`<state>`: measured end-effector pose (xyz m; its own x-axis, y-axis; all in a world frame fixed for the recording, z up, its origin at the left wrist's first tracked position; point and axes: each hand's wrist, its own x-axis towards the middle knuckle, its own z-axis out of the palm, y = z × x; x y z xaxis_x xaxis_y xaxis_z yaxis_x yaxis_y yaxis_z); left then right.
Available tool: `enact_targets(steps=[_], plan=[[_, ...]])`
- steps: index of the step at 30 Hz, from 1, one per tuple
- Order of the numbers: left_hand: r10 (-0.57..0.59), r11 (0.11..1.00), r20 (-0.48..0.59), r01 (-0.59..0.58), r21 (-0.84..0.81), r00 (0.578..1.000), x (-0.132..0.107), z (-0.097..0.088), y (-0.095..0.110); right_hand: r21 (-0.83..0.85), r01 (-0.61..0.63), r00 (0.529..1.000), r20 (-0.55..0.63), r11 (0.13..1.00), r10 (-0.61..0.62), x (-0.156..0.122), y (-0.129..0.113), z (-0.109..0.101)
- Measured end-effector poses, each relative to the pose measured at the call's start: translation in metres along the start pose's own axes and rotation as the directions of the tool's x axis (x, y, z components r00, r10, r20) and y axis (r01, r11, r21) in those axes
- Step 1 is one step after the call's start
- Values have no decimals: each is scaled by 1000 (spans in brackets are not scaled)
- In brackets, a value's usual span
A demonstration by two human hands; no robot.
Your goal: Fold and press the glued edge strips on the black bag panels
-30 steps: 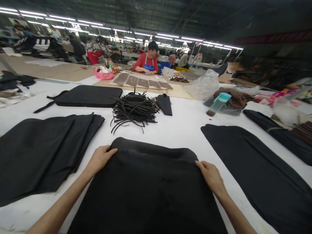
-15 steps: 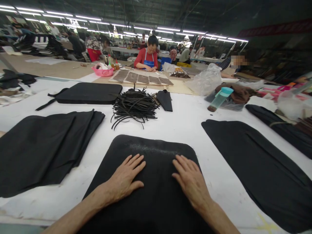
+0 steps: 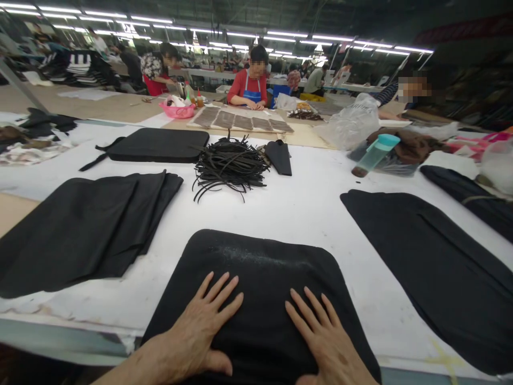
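A black panel with rounded corners (image 3: 264, 283), leather or fabric by its look, lies in front of me on the white-covered table (image 3: 304, 208). Whitish marks run across its surface near the far edge. My left hand (image 3: 204, 315) rests on the panel's left part, fingers spread, palm down. On the right part my right hand (image 3: 324, 331) lies with its fingers spread too. Neither hand grips anything. The panel's near end runs out of view at the bottom.
Black sheets (image 3: 80, 224) lie overlapped on the left, and more black pieces (image 3: 433, 251) on the right. Beyond are a heap of black strips (image 3: 232, 163), a thick black panel (image 3: 158, 144) and a teal-lidded bottle (image 3: 377, 154). A person in a blue apron (image 3: 250, 88) works across the table.
Both hands have come nearer to me over the panel, and their fingers are spread wider. The panel's far edge sits slightly lower in view. My view has shifted a little.
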<state>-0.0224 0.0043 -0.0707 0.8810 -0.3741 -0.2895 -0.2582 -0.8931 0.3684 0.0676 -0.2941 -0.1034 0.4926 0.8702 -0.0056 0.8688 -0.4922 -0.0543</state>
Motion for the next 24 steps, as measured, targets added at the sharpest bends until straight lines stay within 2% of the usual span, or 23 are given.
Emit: enact_targets(steps=[3,6,9,11,14,18,22,24], plan=[[-43,998,48,41,49,998,-6,2,5,-136,11,993,-118,991,-28,-9,-7,9],[-79,986,38,73,151,996,-17,16,4,-186,33,977,-203,982,-71,-16,-9,14],[-20,937,-122,61,343,992,-31,40,-3,-222,77,963,-238,972,-130,-18,-6,12],[80,879,-236,43,476,968,-41,54,-9,-274,114,955,-235,955,-181,-18,-3,9],[160,824,-325,55,564,932,-51,67,-11,-346,175,935,-236,922,-266,-17,1,6],[226,805,-401,62,590,888,-58,67,-6,-390,218,914,-239,895,-327,-17,6,8],[269,818,-349,-21,575,897,-63,57,-10,-366,222,908,-259,904,-328,-20,13,4],[309,839,-341,-87,536,888,-65,49,-14,-350,256,896,-264,901,-357,-22,18,-5]])
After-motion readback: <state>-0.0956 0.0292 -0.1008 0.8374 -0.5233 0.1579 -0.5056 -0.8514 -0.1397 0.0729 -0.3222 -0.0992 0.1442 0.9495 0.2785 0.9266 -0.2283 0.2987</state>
